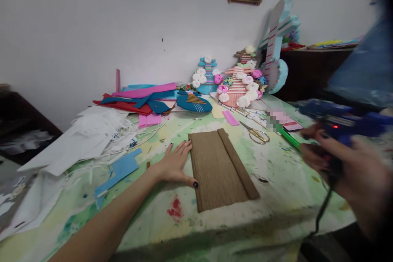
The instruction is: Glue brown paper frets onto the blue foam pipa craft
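My left hand (177, 161) lies flat with its fingers spread on the left edge of a brown, finely grained rectangular panel (215, 172). Along the panel's right side runs a raised brown strip (238, 163). At the right, smeared by motion, my right hand (356, 172) is wrapped round a blue glue gun (340, 127) with a small red light and a dark cord (322, 208) hanging below. A green pen-like tool (288, 137) reaches to this hand's fingers; whether they hold it too I cannot tell. Gold-handled scissors (256, 134) lie right of the panel.
White sheets and shreds (92, 135) and blue scraps (123, 170) cover the left. Behind lie coloured sheets (144, 94) and a blue instrument-shaped piece (193, 102). Flower-decorated instrument models (207, 75) stand at the wall, beside a tall light-blue music-note shape (274, 45).
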### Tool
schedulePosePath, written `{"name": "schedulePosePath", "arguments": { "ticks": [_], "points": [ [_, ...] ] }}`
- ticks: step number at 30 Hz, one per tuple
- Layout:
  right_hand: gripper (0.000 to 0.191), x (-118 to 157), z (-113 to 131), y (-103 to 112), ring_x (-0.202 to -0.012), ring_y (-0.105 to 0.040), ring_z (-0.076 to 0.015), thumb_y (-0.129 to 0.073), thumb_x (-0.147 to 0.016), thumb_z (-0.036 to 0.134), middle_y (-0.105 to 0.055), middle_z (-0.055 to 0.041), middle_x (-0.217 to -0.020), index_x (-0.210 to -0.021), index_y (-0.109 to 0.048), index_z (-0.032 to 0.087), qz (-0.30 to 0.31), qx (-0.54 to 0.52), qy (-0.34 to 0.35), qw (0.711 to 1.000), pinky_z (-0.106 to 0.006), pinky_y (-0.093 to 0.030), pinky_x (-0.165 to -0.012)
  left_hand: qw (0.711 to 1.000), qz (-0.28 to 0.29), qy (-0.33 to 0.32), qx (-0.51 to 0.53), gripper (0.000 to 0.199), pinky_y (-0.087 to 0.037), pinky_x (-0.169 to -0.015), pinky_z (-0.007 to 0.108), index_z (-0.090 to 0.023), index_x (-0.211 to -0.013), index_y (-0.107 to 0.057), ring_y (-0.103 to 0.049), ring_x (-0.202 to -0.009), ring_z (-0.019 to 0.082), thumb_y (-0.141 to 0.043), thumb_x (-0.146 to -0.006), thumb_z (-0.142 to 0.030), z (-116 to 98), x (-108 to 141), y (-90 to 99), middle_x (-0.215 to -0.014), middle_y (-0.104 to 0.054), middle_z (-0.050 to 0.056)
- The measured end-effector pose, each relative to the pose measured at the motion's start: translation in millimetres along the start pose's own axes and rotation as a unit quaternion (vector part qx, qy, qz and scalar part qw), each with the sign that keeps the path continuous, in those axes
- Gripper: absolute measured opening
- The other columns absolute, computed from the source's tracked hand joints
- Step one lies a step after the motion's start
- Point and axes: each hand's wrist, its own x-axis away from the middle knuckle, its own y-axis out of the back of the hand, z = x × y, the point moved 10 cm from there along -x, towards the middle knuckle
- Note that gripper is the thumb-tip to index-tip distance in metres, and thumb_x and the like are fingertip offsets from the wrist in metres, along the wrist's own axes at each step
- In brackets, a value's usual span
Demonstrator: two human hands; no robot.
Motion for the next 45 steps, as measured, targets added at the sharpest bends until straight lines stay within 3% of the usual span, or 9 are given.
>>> {"name": "schedulePosePath", "arguments": {
  "ticks": [2, 4, 7, 9, 11, 18, 31, 45],
  "points": [
    [0.026, -2.2, 17.5, -69.4, -0.042, -0.044, -0.0116, -0.062, -0.070, 0.044, -0.050, 0.0003, -0.056, -0.082, -0.053, 0.023, 0.110, -0.182, -0.052, 0.976, -0.026, -0.033, -0.039, 1.000, 0.011, 0.002, 0.003, 0.122, -0.003, -0.107, 0.063, -0.013, -0.147, -0.007, -0.008, -0.140, 0.040, -0.048, -0.057, -0.084, -0.7, 0.5, -0.2, -0.153, -0.007, 0.022],
    [0.025, -2.5, 24.8, -128.8, -0.046, -0.051, -0.0122, -0.066, -0.064, 0.036, -0.055, 0.0004, -0.056, -0.076, -0.054, 0.019, 0.174, -0.205, -0.087, 0.959, -0.024, -0.040, -0.042, 1.000, 0.018, 0.003, 0.005, 0.120, -0.004, -0.107, 0.064, -0.012, -0.147, -0.007, -0.007, -0.140, 0.040, -0.046, -0.059, -0.084, -1.0, 0.7, -0.4, -0.153, -0.006, 0.022],
    [0.015, -3.9, 20.7, -203.0, -0.046, -0.056, -0.0120, -0.058, -0.070, 0.031, -0.058, 0.0005, -0.054, -0.070, -0.051, 0.018, 0.269, -0.177, -0.084, 0.943, -0.023, -0.045, -0.047, 1.000, 0.016, 0.002, 0.009, 0.120, -0.003, -0.107, 0.064, -0.012, -0.147, -0.007, -0.006, -0.140, 0.040, -0.046, -0.059, -0.084, -1.1, 0.8, 0.3, -0.154, -0.006, 0.021],
    [0.014, -8.8, 7.9, -232.9, -0.044, -0.057, -0.0121, -0.053, -0.073, 0.030, -0.057, 0.0009, -0.052, -0.066, -0.050, 0.018, 0.295, -0.127, -0.069, 0.944, -0.022, -0.044, -0.046, 1.000, 0.016, 0.002, 0.011, 0.120, -0.002, -0.108, 0.063, -0.012, -0.147, -0.007, -0.005, -0.140, 0.039, -0.046, -0.059, -0.084, -0.8, 1.0, 0.1, -0.154, -0.005, 0.021],
    [0.015, -15.5, -6.0, -248.9, -0.043, -0.057, -0.0121, -0.053, -0.072, 0.028, -0.055, 0.0015, -0.049, -0.063, -0.050, 0.018, 0.296, -0.098, -0.059, 0.948, -0.021, -0.042, -0.044, 1.000, 0.020, 0.001, 0.013, 0.119, -0.001, -0.108, 0.063, -0.011, -0.147, -0.007, -0.004, -0.141, 0.037, -0.044, -0.060, -0.083, -1.0, 1.2, -0.5, -0.154, -0.004, 0.020],
    [0.022, -19.4, -33.3, -267.6, -0.045, -0.058, -0.0126, -0.053, -0.074, 0.033, -0.055, 0.0015, -0.049, -0.058, -0.050, 0.017, 0.313, -0.074, -0.063, 0.945, -0.022, -0.047, -0.048, 0.999, 0.025, 0.003, 0.023, 0.123, 0.000, -0.108, 0.064, -0.010, -0.147, -0.007, -0.004, -0.141, 0.038, -0.043, -0.057, -0.086, -2.6, 1.6, 0.9, -0.154, -0.003, 0.019],
    [0.020, -23.5, -38.2, -277.1, -0.037, -0.047, -0.0083, -0.056, -0.076, 0.032, -0.048, 0.0047, -0.052, -0.066, -0.046, 0.019, 0.290, -0.003, -0.062, 0.955, -0.019, -0.037, -0.035, 0.999, 0.033, 0.011, 0.023, 0.125, 0.001, -0.108, 0.063, -0.009, -0.147, -0.009, -0.003, -0.141, 0.037, -0.040, -0.056, -0.088, -3.1, 1.4, 0.3, -0.154, -0.003, 0.020],
    [0.018, -18.5, -36.6, -278.2, -0.036, -0.047, -0.0111, -0.054, -0.077, 0.031, -0.044, 0.0057, -0.046, -0.066, -0.044, 0.020, 0.313, 0.012, -0.034, 0.949, -0.022, -0.034, -0.035, 0.999, 0.035, 0.009, 0.026, 0.124, 0.001, -0.108, 0.063, -0.008, -0.147, -0.005, 0.000, -0.141, 0.037, -0.041, -0.058, -0.087, -1.4, 1.0, -0.8, -0.154, 0.000, 0.019]
  ]
}}
